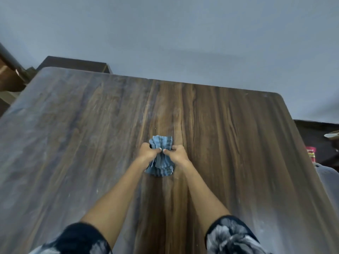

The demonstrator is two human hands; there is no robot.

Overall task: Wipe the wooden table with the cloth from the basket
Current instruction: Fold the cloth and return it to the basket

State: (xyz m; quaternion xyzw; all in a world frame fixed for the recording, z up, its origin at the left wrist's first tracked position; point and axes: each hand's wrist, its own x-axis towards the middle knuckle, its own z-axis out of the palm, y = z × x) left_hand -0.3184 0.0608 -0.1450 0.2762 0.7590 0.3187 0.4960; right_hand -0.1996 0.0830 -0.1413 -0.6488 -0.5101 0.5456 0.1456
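Left hand (149, 153) and right hand (177, 153), fingers curled, jointly grip a bunched blue striped cloth (161, 143) mid-surface on the dusty wooden table (238, 143).

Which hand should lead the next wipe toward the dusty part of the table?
Probably the left hand. Both it and the right hand grip the bunched blue cloth mid-table, and the greyest, dustiest wood lies on the left side.
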